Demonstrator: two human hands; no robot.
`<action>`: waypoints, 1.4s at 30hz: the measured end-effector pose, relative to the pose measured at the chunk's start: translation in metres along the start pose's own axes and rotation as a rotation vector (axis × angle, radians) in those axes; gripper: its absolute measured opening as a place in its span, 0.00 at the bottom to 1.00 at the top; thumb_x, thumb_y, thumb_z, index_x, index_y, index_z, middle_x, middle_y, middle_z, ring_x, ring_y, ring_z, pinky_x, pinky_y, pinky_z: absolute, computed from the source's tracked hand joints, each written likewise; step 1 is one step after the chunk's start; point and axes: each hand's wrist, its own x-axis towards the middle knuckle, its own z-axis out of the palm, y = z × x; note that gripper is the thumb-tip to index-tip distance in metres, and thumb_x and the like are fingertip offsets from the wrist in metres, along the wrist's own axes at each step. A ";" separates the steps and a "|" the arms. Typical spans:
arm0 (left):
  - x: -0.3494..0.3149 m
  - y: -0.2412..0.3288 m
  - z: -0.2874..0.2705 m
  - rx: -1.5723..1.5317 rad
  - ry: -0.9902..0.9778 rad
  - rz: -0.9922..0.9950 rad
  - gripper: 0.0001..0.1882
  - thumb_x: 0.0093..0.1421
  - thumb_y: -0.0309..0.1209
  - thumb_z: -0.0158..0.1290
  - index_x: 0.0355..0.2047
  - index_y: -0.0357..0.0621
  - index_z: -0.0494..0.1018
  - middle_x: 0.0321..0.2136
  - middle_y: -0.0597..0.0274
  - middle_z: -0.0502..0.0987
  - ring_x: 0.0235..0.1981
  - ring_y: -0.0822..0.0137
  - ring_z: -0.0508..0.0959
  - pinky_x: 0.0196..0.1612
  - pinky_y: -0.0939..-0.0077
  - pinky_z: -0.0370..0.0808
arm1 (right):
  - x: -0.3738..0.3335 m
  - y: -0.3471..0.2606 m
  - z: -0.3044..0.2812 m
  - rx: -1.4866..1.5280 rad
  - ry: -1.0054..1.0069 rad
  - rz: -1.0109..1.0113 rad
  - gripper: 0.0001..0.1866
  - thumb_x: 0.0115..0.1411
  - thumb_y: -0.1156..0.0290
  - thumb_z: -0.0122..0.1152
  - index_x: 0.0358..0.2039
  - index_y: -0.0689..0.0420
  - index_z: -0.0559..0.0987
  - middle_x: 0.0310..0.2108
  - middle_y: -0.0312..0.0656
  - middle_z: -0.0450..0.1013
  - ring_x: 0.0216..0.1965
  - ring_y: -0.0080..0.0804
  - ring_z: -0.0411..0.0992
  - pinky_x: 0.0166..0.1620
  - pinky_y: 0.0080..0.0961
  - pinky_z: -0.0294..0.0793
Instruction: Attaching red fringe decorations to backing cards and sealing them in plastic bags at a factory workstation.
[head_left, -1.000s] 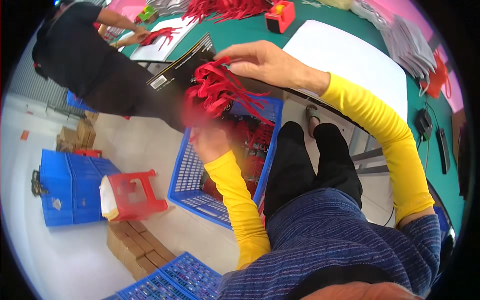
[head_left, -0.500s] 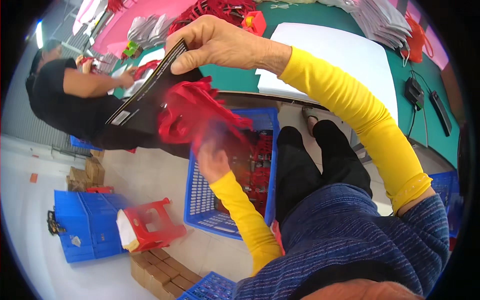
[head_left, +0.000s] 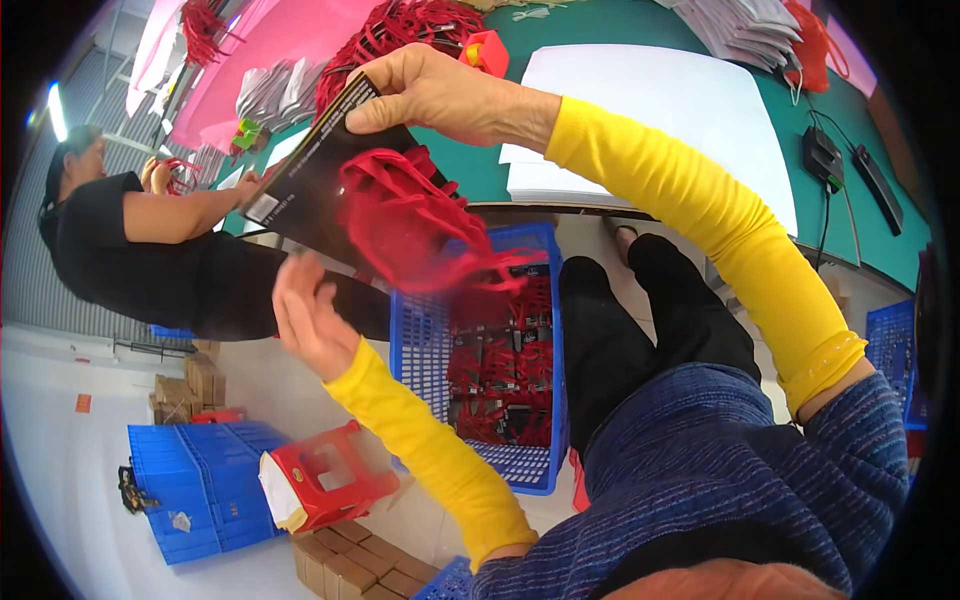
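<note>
Above the table's front edge, my right hand (head_left: 430, 95) pinches the top corner of a black printed card (head_left: 310, 165), thumb in front. A bunch of red straps (head_left: 400, 210) hangs against the card, its loose ends slightly blurred. My left hand (head_left: 315, 315) is below the card's lower edge, apart from it, with fingers spread and nothing in them. Under the straps stands a blue plastic basket (head_left: 420, 345) on the floor. Inside it lie rows of similar black cards with red straps (head_left: 510, 365).
On the green table (head_left: 640, 25) are white sheets (head_left: 650, 120), a red strap pile (head_left: 370, 55), a red tape dispenser (head_left: 485, 52) and a black power strip (head_left: 878, 190). A co-worker (head_left: 150, 230) stands left. Red stool (head_left: 335, 475), blue crate (head_left: 205, 490) and cartons (head_left: 350, 560) occupy the floor.
My left hand has moved left, away from the red straps, and its fingers have spread. The straps have swung right and down. My right hand keeps its pinch on the card.
</note>
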 end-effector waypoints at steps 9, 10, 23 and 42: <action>0.084 0.013 0.087 -0.461 -0.437 -0.140 0.14 0.61 0.31 0.47 0.45 0.38 0.68 0.43 0.56 0.73 0.44 0.65 0.74 0.48 0.67 0.72 | 0.006 -0.014 -0.037 0.321 0.167 0.124 0.10 0.56 0.71 0.60 0.39 0.57 0.77 0.37 0.33 0.75 0.40 0.18 0.71 0.46 0.17 0.70; 0.092 0.008 0.090 -0.501 -0.405 -0.169 0.14 0.61 0.33 0.47 0.45 0.39 0.68 0.44 0.56 0.74 0.45 0.62 0.74 0.49 0.63 0.71 | 0.006 -0.017 -0.042 0.289 0.187 0.155 0.13 0.58 0.66 0.57 0.42 0.57 0.75 0.40 0.34 0.74 0.43 0.20 0.71 0.48 0.19 0.70; 0.125 0.038 0.147 -0.739 -0.591 -0.455 0.16 0.61 0.36 0.48 0.46 0.41 0.69 0.44 0.54 0.74 0.45 0.57 0.74 0.50 0.50 0.69 | -0.094 -0.006 -0.092 0.678 -0.101 0.259 0.30 0.57 0.57 0.57 0.56 0.56 0.62 0.53 0.39 0.64 0.51 0.28 0.66 0.53 0.30 0.65; 0.125 0.069 0.249 -0.666 -0.376 -0.414 0.17 0.61 0.36 0.47 0.46 0.39 0.68 0.46 0.52 0.72 0.49 0.53 0.71 0.55 0.49 0.64 | -0.128 -0.043 -0.096 0.750 -0.085 0.131 0.29 0.61 0.57 0.51 0.58 0.56 0.58 0.51 0.47 0.66 0.52 0.51 0.66 0.51 0.39 0.67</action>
